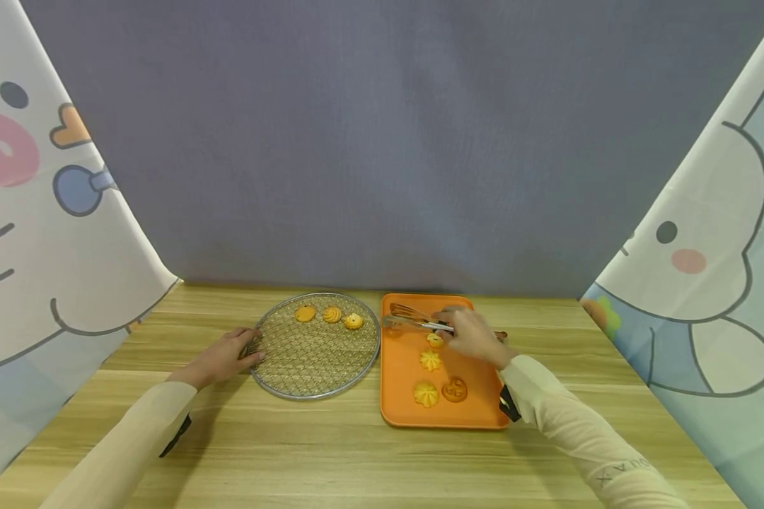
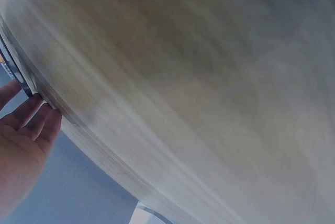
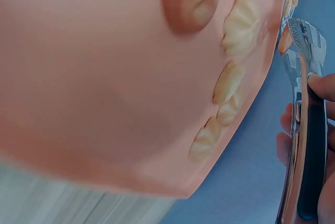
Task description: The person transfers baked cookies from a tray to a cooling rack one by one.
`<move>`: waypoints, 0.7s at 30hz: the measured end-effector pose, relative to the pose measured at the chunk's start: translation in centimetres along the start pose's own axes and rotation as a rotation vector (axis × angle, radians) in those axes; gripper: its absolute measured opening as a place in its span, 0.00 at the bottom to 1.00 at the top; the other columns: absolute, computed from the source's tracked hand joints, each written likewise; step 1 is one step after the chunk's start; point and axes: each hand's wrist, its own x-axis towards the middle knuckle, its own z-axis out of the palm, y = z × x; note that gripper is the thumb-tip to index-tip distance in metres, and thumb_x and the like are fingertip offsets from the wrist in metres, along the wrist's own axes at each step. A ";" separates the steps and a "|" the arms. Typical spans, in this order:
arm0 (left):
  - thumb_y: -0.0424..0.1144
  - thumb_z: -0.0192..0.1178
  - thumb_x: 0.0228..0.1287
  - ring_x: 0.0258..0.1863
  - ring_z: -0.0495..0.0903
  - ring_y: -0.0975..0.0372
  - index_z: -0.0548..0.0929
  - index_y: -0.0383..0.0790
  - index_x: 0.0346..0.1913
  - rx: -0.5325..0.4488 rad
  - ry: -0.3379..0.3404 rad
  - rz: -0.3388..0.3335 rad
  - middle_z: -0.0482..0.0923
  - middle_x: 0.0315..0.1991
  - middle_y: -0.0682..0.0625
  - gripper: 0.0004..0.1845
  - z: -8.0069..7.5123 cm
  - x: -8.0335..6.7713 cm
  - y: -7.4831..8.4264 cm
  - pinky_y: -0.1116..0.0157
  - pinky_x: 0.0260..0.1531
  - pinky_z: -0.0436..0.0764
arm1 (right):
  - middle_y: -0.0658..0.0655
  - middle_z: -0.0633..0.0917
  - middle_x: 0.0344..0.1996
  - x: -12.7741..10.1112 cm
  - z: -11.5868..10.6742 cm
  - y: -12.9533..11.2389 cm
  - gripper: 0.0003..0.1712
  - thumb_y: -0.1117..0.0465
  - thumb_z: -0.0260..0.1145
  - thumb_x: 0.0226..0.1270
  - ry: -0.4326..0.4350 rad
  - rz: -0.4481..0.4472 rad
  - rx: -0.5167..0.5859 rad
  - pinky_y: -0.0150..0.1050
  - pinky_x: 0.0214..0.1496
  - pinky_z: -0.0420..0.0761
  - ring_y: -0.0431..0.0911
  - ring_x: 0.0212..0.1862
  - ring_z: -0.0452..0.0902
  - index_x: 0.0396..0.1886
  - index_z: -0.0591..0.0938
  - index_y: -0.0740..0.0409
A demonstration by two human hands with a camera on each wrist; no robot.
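1. Right sleeve: small dark letters near the forearm, seen upside down, seem to read "XAXOU"; not certain.
2. No other text, label, brand or number can be read in any view.

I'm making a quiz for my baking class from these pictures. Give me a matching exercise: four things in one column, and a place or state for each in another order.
Things:
1. tongs
2. round wire rack
3. orange tray
4. left hand

Places or states:
A. bears three cookies along its far side
B. held in the right hand
C. rests on the rack's left rim
D. lies right of the rack, with cookies on it

Pairs: 1-B, 2-A, 3-D, 4-C
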 end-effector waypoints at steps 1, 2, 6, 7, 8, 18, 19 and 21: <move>0.43 0.58 0.62 0.53 0.68 0.34 0.71 0.27 0.56 -0.001 -0.001 0.000 0.69 0.54 0.27 0.26 0.0 0.0 0.0 0.41 0.50 0.70 | 0.60 0.82 0.45 0.1 0.1 -0.2 0.18 0.64 0.65 0.57 0.001 -0.006 0.000 0.30 0.21 0.68 0.48 0.36 0.79 0.48 0.81 0.61; 0.43 0.58 0.62 0.53 0.69 0.34 0.70 0.27 0.56 -0.002 -0.001 0.001 0.69 0.54 0.27 0.26 0.0 0.0 0.0 0.41 0.50 0.70 | 0.60 0.82 0.45 0.3 0.2 -0.5 0.18 0.64 0.65 0.57 0.001 -0.014 0.010 0.30 0.22 0.69 0.48 0.35 0.79 0.48 0.81 0.61; 0.43 0.58 0.62 0.53 0.69 0.34 0.71 0.27 0.56 -0.005 0.001 0.003 0.70 0.53 0.28 0.26 0.0 0.0 0.0 0.41 0.50 0.70 | 0.59 0.83 0.44 1.0 0.7 -1.4 0.18 0.64 0.65 0.57 0.000 -0.051 0.017 0.35 0.30 0.78 0.47 0.34 0.80 0.48 0.81 0.62; 0.43 0.58 0.62 0.53 0.69 0.35 0.71 0.27 0.56 -0.005 0.003 0.004 0.70 0.53 0.28 0.25 0.0 0.0 0.0 0.41 0.50 0.70 | 0.58 0.83 0.44 1.2 0.8 -1.7 0.18 0.64 0.65 0.57 -0.002 -0.059 0.013 0.37 0.32 0.80 0.48 0.36 0.81 0.49 0.81 0.61; 0.43 0.58 0.62 0.53 0.69 0.35 0.71 0.27 0.56 -0.005 0.004 0.005 0.70 0.53 0.28 0.25 0.0 0.0 0.0 0.41 0.50 0.70 | 0.58 0.83 0.44 1.4 1.0 -2.0 0.18 0.64 0.65 0.57 -0.008 -0.066 0.015 0.37 0.32 0.80 0.48 0.36 0.81 0.49 0.81 0.61; 0.44 0.57 0.63 0.54 0.68 0.34 0.70 0.28 0.57 -0.006 -0.008 -0.007 0.69 0.55 0.28 0.26 0.2 0.1 -0.3 0.41 0.51 0.69 | 0.54 0.82 0.44 3.5 2.8 -4.5 0.17 0.61 0.62 0.61 -0.063 -0.105 -0.001 0.33 0.29 0.76 0.43 0.36 0.79 0.50 0.81 0.56; 0.44 0.57 0.63 0.54 0.68 0.34 0.70 0.28 0.57 -0.007 -0.008 -0.010 0.69 0.55 0.28 0.26 0.2 0.1 -0.3 0.41 0.51 0.69 | 0.54 0.83 0.44 3.7 3.0 -4.7 0.17 0.61 0.62 0.60 -0.065 -0.112 0.006 0.33 0.30 0.76 0.42 0.35 0.78 0.50 0.81 0.56; 0.44 0.57 0.62 0.54 0.68 0.34 0.70 0.28 0.57 -0.009 -0.006 -0.009 0.69 0.55 0.27 0.26 0.2 0.1 -0.3 0.41 0.51 0.70 | 0.54 0.83 0.44 4.1 3.3 -5.2 0.17 0.62 0.62 0.60 -0.066 -0.121 0.006 0.34 0.31 0.76 0.42 0.36 0.78 0.50 0.81 0.56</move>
